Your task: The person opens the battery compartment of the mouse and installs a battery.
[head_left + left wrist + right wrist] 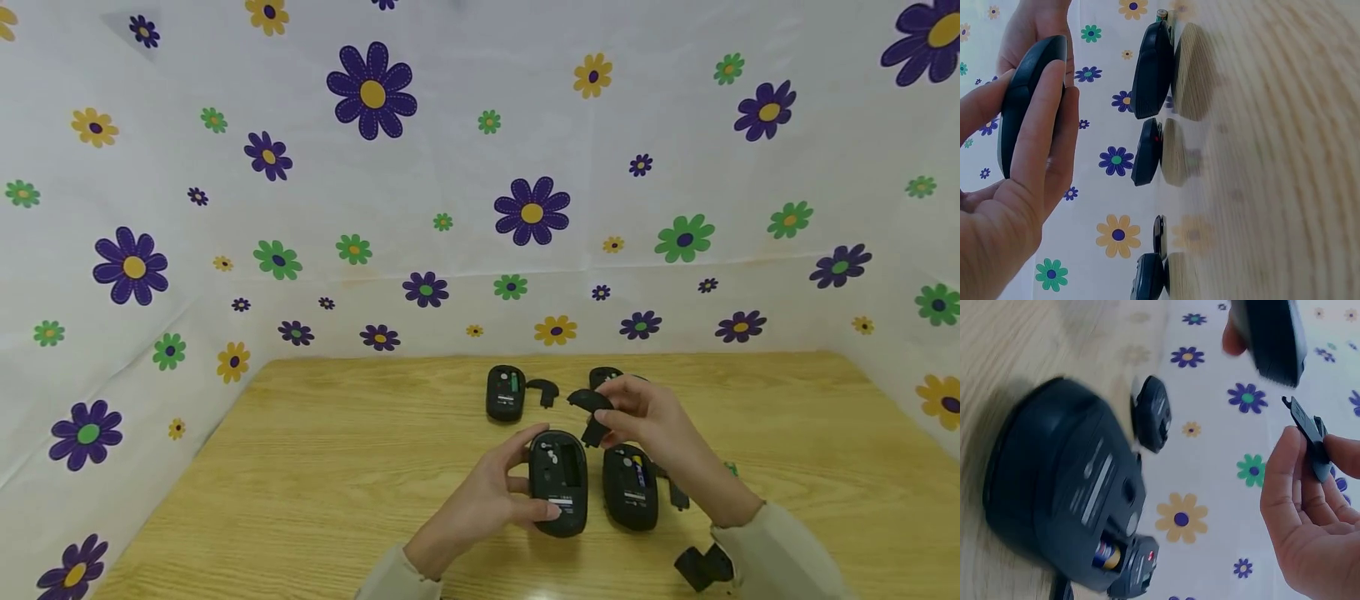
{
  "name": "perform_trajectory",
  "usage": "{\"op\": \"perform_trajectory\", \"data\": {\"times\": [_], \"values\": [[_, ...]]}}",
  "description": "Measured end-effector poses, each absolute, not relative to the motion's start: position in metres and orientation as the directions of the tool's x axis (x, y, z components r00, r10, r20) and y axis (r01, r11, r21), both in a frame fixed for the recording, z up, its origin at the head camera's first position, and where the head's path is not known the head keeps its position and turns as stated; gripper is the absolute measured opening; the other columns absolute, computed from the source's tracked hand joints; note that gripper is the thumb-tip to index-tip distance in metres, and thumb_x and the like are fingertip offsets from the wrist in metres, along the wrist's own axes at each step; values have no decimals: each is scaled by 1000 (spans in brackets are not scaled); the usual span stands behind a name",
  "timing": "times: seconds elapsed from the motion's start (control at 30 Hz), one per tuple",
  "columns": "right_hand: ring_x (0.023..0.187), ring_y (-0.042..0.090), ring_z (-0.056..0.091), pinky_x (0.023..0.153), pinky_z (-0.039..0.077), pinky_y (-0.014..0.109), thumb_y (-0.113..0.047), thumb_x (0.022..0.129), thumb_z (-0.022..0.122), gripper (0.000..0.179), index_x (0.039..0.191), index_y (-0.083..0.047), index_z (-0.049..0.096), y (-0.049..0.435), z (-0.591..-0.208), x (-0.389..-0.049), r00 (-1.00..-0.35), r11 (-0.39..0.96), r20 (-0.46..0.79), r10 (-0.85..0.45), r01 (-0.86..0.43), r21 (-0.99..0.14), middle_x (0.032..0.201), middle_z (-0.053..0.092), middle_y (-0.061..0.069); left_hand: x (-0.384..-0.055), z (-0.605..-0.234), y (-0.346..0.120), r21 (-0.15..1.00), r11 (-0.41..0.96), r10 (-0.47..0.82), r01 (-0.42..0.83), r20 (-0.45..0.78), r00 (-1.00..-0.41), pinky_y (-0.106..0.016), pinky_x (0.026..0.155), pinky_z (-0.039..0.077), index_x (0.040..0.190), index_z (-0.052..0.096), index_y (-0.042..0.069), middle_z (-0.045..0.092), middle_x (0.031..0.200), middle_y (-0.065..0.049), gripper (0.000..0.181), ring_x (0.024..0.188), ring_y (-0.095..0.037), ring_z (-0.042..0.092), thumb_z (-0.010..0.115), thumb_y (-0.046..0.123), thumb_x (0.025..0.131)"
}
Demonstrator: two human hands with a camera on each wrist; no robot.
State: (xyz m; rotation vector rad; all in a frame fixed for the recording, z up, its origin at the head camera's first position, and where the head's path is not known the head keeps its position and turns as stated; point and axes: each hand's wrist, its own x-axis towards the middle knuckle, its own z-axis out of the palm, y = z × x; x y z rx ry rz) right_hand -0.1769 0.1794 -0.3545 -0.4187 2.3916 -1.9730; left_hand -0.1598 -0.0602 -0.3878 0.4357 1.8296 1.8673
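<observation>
My left hand (487, 496) grips a black computer mouse (555, 512) by its sides, underside up and raised off the table. The thumb lies across its label, and the long battery slot is uncovered and dark inside. In the left wrist view the same mouse (1019, 119) appears edge-on between the fingers. Just up and right of it, my right hand (648, 417) pinches a black battery cover (592, 402) between thumb and fingers, its narrow tongue pointing down. The right wrist view shows this cover (1310, 434) apart from the mouse.
On the wooden table (337, 450) lies an upturned mouse (630, 508) with a purple-and-yellow battery, a loose cover (678, 496) beside it. Farther back are a mouse (506, 408) with a green battery, another cover (545, 388), and a partly hidden mouse (602, 375). Dark pieces (697, 568) sit by the right sleeve.
</observation>
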Motion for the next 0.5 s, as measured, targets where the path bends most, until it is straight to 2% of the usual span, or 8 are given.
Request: {"op": "perform_trajectory", "data": {"times": [0.23,0.5], "values": [[71,29,70,69,64,40,5,98,60,27,121,17,52,182,-361,-188,-971,220,77,-225,-127,-967,89,63,11,-161,-388,-69,993,-8,553,-119,-95,-828,-42,68,64,156,39,18,54,125,-17,87,101,-32,69,71,-13,82],[71,29,68,66,64,43,7,93,62,21,111,16,58,182,-370,-203,-929,311,45,-368,-169,-935,86,63,10,-161,-387,-76,992,-22,541,-125,-94,-836,-42,71,64,157,37,18,51,128,-18,90,102,-33,68,71,-13,80]]}}
